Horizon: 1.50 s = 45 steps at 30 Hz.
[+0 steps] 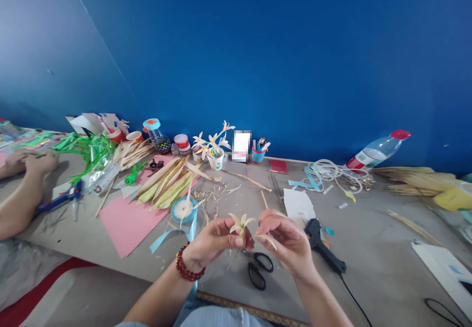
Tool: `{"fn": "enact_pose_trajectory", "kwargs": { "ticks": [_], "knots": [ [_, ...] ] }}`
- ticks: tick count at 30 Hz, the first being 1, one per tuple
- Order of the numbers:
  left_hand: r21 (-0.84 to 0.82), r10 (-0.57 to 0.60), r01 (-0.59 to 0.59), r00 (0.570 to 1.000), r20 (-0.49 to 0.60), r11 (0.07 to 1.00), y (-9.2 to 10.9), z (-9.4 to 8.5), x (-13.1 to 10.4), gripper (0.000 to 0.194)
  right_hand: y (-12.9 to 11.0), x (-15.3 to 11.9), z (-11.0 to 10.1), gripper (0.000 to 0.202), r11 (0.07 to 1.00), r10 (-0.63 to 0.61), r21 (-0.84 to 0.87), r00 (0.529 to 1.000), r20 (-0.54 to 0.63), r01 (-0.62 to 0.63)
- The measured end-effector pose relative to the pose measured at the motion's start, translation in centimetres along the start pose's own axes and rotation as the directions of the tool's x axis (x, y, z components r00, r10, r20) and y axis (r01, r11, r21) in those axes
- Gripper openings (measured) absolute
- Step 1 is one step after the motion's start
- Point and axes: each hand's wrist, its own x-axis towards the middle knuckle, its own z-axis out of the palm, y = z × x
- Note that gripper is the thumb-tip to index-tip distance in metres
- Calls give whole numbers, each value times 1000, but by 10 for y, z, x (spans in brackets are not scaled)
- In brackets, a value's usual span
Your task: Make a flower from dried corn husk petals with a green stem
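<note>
Between the thumb and fingers of my left hand (pixel 217 238) is a pale, cream-coloured craft flower (pixel 242 222), its petals spread upward. My right hand (pixel 285 238) pinches a single loose cream petal (pixel 269 241), curved and close to the flower's right side. A red bead bracelet (pixel 189 265) circles my left wrist. Below the hands lie black-handled scissors (pixel 257 270), partly hidden by my fingers. Right of my right hand rests a black glue gun (pixel 324 248) with its cord running toward the front edge.
Dried corn husks (pixel 165 182) and pink paper (pixel 129 223) lie to the left, beside a blue ribbon roll (pixel 183 210). A cup of finished flowers (pixel 216 161) and a pen holder (pixel 258 155) stand by the wall. A bottle (pixel 379 151) leans at right. Another person's hands (pixel 37 162) work at far left.
</note>
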Motion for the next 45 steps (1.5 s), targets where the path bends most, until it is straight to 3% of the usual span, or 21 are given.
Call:
{"fn": "enact_pose_trajectory", "kwargs": {
  "ticks": [10,23,45],
  "knots": [
    [-32,-29,29,1000,5,999,-7,0,0,20,-5,4,3,7,990,-84,-109,995,62,90],
    [5,-49,49,999,7,999,-5,4,0,23,-7,2,5,19,946,-218,-238,975,39,221],
    [30,-39,38,999,35,999,-6,3,1,24,-7,-1,11,17,910,-219,-359,976,2,206]
  ]
}}
